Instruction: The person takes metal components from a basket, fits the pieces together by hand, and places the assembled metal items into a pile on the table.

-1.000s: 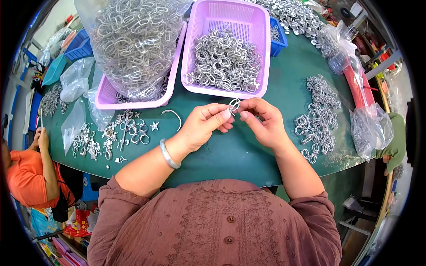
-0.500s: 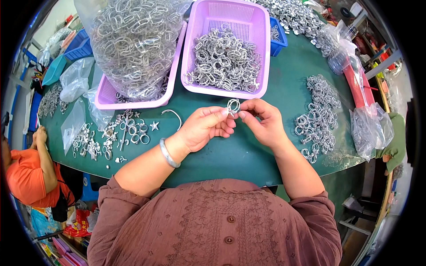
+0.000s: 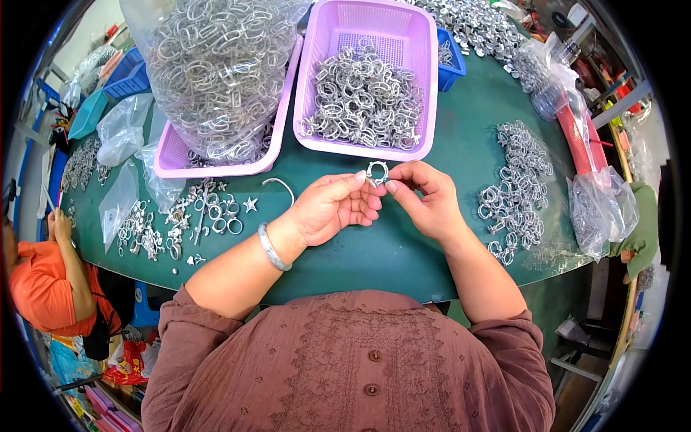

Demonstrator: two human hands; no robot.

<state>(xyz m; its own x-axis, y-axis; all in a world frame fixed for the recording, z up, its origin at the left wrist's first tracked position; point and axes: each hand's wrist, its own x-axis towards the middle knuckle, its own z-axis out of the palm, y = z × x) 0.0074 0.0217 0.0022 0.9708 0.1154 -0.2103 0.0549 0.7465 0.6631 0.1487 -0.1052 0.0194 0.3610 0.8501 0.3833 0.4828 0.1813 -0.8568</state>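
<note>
A small silver-coloured metal ring with prongs or side loops is pinched between my two hands, just in front of a purple basket. My left hand grips it from the left with thumb and fingertips, palm partly turned up, other fingers curled. From the right, thumb and forefinger of my right hand close on its edge; their exact contact is partly hidden. The purple basket holds a heap of similar metal rings. Another loose pile of such rings lies on the green table at the right.
A plastic bag full of rings fills a second purple basket at the left. Loose rings, a star piece and a curved metal strip lie nearby. A person in orange sits at far left; a red basket stands right.
The ring has turned a little between my fingers and sits slightly lower. My left thumb has shifted a little to the left. At far left, the other person's hands have moved slightly.
</note>
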